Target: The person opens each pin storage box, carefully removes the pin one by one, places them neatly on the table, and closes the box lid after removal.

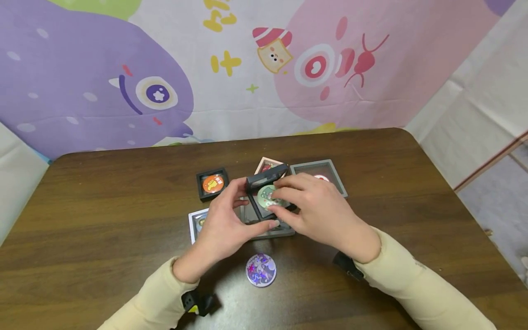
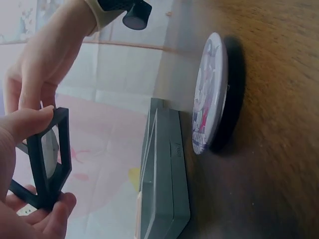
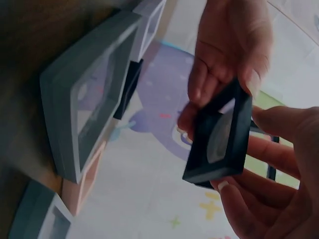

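My left hand (image 1: 224, 224) grips a small black display frame (image 1: 267, 176) that stands unfolded, its halves at an angle, above the table. A round green badge (image 1: 265, 196) with a cartoon picture lies against the clear film of the frame. My right hand (image 1: 326, 208) pinches that badge by its edge with thumb and fingertips. From the right wrist view, the badge appears as a pale disc (image 3: 219, 137) inside the black frame. On the table below the hands lies a round purple badge (image 1: 261, 270), picture side up.
Beneath the hands rests a grey frame (image 1: 268, 235), with a white-edged frame (image 1: 191, 229) at its left. Farther back are a black frame (image 1: 202, 197) holding an orange badge (image 1: 212, 184), a pink frame (image 1: 261, 164) and a larger grey frame (image 1: 339, 178). A printed cloth (image 1: 231, 101) hangs behind the table.
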The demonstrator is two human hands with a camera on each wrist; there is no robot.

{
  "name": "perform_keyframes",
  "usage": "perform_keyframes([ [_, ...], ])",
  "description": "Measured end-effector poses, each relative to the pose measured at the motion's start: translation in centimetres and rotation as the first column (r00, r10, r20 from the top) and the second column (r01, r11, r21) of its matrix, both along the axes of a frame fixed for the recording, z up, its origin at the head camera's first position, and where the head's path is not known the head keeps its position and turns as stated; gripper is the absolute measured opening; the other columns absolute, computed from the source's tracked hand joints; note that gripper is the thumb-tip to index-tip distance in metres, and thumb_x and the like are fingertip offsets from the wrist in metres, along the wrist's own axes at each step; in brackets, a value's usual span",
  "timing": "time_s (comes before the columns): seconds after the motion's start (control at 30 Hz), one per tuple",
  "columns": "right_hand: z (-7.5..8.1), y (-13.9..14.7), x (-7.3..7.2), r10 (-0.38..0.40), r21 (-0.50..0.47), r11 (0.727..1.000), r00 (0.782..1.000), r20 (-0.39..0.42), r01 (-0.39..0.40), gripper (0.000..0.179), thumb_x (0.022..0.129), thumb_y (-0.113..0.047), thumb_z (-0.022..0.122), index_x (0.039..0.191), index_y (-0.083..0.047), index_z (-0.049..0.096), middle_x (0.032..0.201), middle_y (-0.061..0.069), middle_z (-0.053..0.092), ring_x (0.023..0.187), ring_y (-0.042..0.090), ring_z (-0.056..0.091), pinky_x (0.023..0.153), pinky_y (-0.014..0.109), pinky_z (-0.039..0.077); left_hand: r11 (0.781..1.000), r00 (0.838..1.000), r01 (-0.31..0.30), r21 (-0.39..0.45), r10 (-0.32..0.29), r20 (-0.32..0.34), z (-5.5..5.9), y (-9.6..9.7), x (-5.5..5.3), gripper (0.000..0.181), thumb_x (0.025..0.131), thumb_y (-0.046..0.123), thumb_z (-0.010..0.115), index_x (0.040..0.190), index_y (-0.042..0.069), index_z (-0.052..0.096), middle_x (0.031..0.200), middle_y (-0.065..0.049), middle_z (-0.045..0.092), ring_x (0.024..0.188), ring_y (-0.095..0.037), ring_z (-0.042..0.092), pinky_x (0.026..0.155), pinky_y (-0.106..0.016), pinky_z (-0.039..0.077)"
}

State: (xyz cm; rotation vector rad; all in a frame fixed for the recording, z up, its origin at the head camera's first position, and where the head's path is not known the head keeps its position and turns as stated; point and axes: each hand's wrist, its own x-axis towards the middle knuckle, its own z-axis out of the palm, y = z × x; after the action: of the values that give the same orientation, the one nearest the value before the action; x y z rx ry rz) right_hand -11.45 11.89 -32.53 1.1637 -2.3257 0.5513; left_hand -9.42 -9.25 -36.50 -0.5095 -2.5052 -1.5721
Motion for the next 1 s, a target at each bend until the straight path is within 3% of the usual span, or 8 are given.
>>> perform_keyframes([
  [0.13,-0.4,-0.4,0.1,-0.032,-0.010,0.999,0.999,0.000,0.032,0.023,0.083,-0.032,0.081,0.093,-0.012,0.079,0.104,0.006,0.071,0.096,0.021,0.067,0.074,0.040,0.057,0.995,0.997,-0.052,-0.080,0.047,-0.065,0.1,0.2,0.3,0.080,0.065,0.032,0.095,0.130,0.010,0.054,0.115,0.001,0.063,0.104,-0.016,0.060,0.088,-0.039,0.055],
  [0.3,-0.7,-0.6,0.1,-0.037,-0.014,0.999,0.999,0.019,0.037,0.025,0.080,-0.035,0.084,0.090,-0.012,0.078,0.100,0.005,0.070,0.092,0.020,0.068,0.075,0.038,0.057,0.987,0.993,-0.078,-0.139,0.065,-0.097,0.2,0.4,0.6,0.082,0.064,0.036,0.095,0.131,0.009,0.055,0.118,-0.001,0.064,0.102,-0.017,0.061,0.086,-0.037,0.055],
  [0.67,-0.2,-0.2,-0.2,0.008,-0.090,0.996,0.998,0.056,-0.003,0.020,0.078,-0.024,0.084,0.085,-0.010,0.071,0.099,0.003,0.068,0.093,0.019,0.065,0.072,0.037,0.054,0.991,0.995,-0.066,-0.112,0.058,-0.078,0.1,-0.3,0.0,0.083,0.064,0.034,0.095,0.131,0.009,0.054,0.114,-0.005,0.065,0.103,-0.018,0.062,0.088,-0.038,0.055],
  [0.8,0.2,0.2,-0.2,0.021,-0.128,0.992,0.997,0.074,-0.012,0.022,0.075,-0.020,0.084,0.078,-0.010,0.064,0.100,0.005,0.067,0.095,0.022,0.065,0.077,0.036,0.054,0.994,0.998,-0.036,-0.103,0.030,-0.061,0.1,-0.8,-0.5,0.084,0.064,0.033,0.095,0.132,0.008,0.054,0.113,-0.007,0.066,0.104,-0.018,0.061,0.090,-0.038,0.054],
  [1.0,0.9,0.7,0.1,0.016,-0.092,0.996,0.992,0.123,-0.005,0.025,0.074,-0.022,0.082,0.075,-0.013,0.058,0.108,0.006,0.069,0.097,0.022,0.065,0.078,0.038,0.053,0.996,0.997,0.075,-0.046,-0.075,-0.019,-0.1,-1.8,-1.6,0.078,0.067,0.027,0.094,0.132,0.008,0.054,0.114,-0.010,0.067,0.107,-0.023,0.063,0.094,-0.038,0.052],
])
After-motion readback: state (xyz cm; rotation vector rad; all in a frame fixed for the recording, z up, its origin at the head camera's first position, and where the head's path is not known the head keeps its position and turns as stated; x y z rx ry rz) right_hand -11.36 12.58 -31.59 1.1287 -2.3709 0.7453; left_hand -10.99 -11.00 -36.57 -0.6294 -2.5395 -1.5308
